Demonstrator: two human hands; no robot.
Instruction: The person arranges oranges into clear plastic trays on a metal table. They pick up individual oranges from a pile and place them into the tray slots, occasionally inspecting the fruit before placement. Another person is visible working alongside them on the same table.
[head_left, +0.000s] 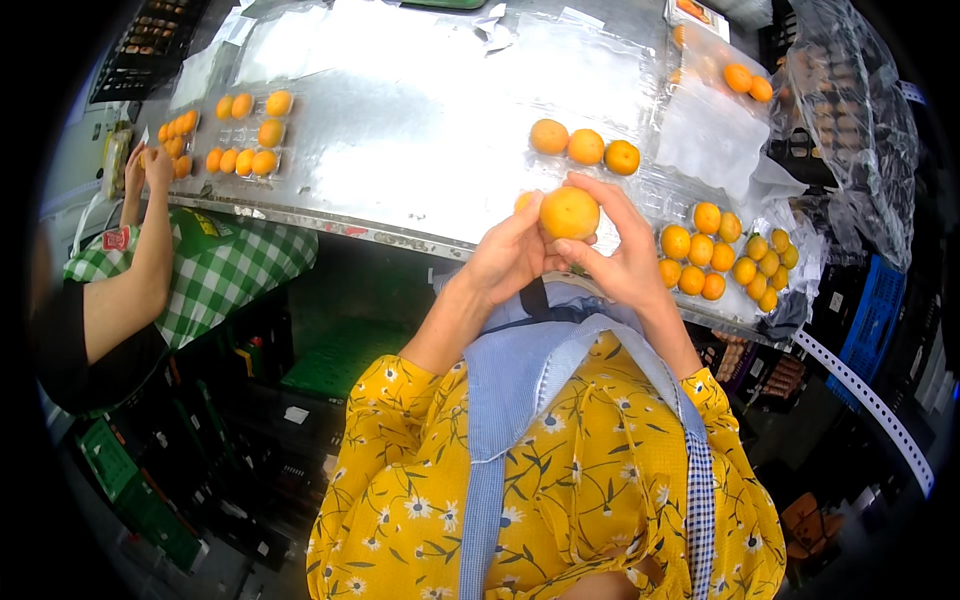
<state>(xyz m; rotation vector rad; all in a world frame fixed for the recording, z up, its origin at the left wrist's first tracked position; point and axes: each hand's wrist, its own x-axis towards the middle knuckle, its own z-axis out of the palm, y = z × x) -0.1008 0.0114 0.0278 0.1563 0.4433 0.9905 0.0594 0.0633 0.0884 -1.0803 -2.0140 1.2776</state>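
Observation:
My left hand (510, 251) and my right hand (626, 251) hold an orange citrus fruit (570, 213) between them, over the front edge of the metal table (420, 157). Part of another orange fruit (524, 201) shows behind my left fingertips; whether I hold it is unclear. Beyond my hands, a row of three orange citrus fruits (586, 147) lies in a clear plastic tray. Right of my right hand, several smaller, yellower citrus fruits (700, 250) sit packed in clear trays near the table's edge.
Far left, a co-worker's hands (156, 166) are at citrus fruits in trays (176, 142). More filled trays (271, 133) stand beside them. At right are white sheets (712, 142), a black crate under clear plastic film (840, 112) and a blue crate (866, 330). Green crates (330, 360) lie below the table.

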